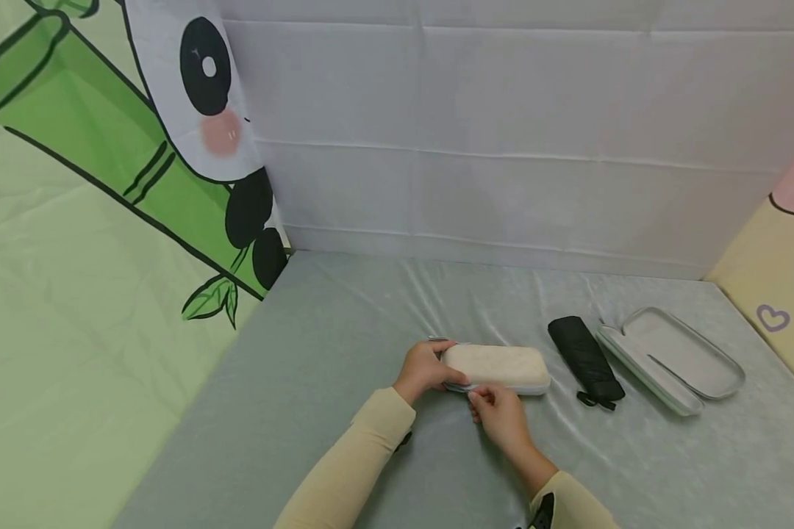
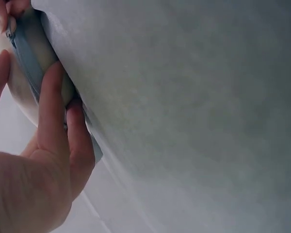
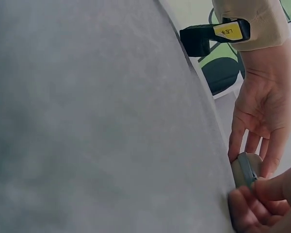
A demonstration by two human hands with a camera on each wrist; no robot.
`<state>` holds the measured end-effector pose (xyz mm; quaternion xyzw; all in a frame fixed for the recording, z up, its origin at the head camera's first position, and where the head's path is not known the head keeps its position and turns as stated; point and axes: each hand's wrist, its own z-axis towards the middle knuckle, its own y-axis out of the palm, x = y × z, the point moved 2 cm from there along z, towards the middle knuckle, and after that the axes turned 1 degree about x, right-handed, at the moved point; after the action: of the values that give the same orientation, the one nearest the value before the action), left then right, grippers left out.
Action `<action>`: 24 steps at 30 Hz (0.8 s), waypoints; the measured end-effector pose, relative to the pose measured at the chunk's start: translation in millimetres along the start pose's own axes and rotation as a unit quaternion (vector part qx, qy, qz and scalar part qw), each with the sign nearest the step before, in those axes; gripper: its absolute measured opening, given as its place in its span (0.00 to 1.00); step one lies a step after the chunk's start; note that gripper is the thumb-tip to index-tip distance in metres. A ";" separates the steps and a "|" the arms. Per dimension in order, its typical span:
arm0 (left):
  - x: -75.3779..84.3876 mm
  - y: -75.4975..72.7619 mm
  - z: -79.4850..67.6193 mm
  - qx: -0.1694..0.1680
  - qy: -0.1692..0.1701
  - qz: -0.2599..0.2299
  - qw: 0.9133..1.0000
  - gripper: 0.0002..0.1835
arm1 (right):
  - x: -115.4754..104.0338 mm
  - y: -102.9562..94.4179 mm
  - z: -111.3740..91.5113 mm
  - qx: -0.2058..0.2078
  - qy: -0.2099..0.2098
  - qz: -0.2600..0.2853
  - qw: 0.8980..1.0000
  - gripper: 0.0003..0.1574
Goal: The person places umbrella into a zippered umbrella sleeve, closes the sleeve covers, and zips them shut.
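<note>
A cream zippered case (image 1: pixel 499 361) with a grey-blue zipper band (image 2: pixel 28 60) lies on the grey cloth-covered table (image 1: pixel 344 316). My left hand (image 1: pixel 423 373) grips its left end, thumb along the near top edge and fingers around the far side. At the near long side, my right hand (image 1: pixel 501 417) pinches the zipper pull (image 2: pixel 10 34) between thumb and forefinger, its other fingers curled under. In the right wrist view both hands meet at the end of the case, and the right fingers partly cover the zipper.
To the right of the case lies a black folded umbrella (image 1: pixel 585 360) with a strap at its near end. Beyond it a pale grey hard case (image 1: pixel 684 356) lies open, lid folded out. Printed cloth walls (image 1: pixel 503 132) border the table at the back and sides.
</note>
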<state>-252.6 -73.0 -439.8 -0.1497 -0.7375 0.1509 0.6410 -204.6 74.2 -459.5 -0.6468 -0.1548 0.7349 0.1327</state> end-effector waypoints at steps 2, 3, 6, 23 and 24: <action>1.7 0.3 -0.8 0.004 -0.001 -0.002 1.000 0.37 | -0.3 -2.2 0.9 0.014 -0.021 -0.036 0.999 0.06; 2.1 0.4 -1.2 0.006 -0.003 -0.005 1.000 0.37 | -0.4 -3.3 1.4 0.020 -0.030 -0.052 0.998 0.06; 3.5 1.3 -3.3 0.016 -0.004 -0.006 1.000 0.38 | -0.5 -6.0 2.9 0.021 -0.039 -0.062 0.997 0.06; 18.3 2.0 -23.1 0.105 0.038 -0.030 0.993 0.36 | -6.4 -22.2 13.8 0.021 -0.094 -0.069 0.993 0.07; 18.9 2.1 -23.8 0.107 0.041 -0.037 0.993 0.36 | -6.7 -23.8 15.6 0.019 -0.097 -0.073 0.992 0.07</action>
<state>-231.5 -62.5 -420.5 -0.0584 -0.6954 0.1991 0.6880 -219.3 92.5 -442.1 -0.5565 -0.1995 0.7855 0.1829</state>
